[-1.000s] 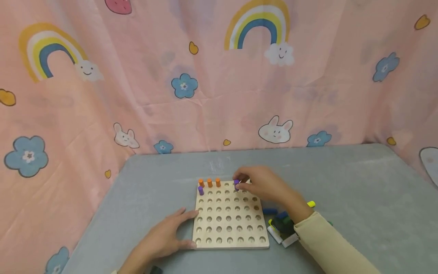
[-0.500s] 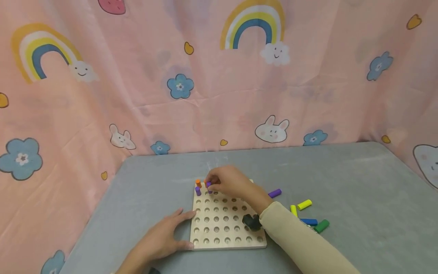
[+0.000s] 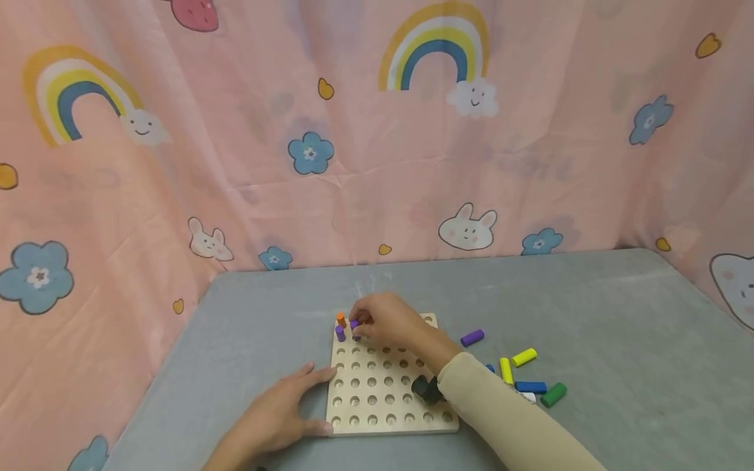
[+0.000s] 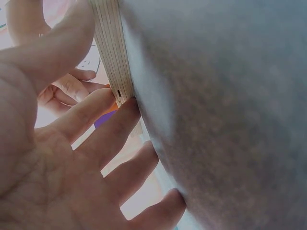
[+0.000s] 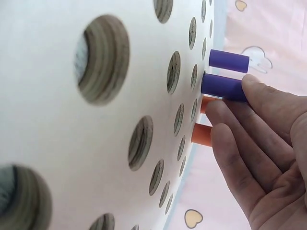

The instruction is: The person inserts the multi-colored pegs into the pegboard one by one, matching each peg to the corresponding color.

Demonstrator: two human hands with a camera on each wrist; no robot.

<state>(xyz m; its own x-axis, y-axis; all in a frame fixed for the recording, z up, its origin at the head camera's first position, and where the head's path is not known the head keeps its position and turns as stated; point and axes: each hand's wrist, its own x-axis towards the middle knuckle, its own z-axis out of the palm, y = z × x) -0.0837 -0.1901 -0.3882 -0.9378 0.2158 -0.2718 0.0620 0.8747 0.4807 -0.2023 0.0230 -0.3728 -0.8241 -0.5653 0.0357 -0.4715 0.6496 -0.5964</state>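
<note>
A pale wooden pegboard (image 3: 372, 400) with rows of round holes lies on the grey table. My right hand (image 3: 385, 320) pinches a purple peg (image 5: 220, 87) between thumb and fingers. That peg stands in or at a hole of the second row from the back, beside another upright purple peg (image 3: 340, 334). An orange peg (image 3: 341, 320) stands in the back left corner; more orange pegs (image 5: 202, 134) show partly behind my fingers in the right wrist view. My left hand (image 3: 273, 412) rests at the board's left edge, fingers spread, thumb and fingertips touching its side.
Loose pegs lie right of the board: purple (image 3: 472, 337), yellow (image 3: 524, 356), blue (image 3: 531, 387) and green (image 3: 554, 394), with a white one partly behind the right sleeve (image 3: 501, 409). A pink patterned curtain (image 3: 365, 183) hangs behind the table.
My right hand has carried the purple peg leftward along the board to beside the first purple peg, then slightly lower toward the hole. My left hand has stayed at the edge.
</note>
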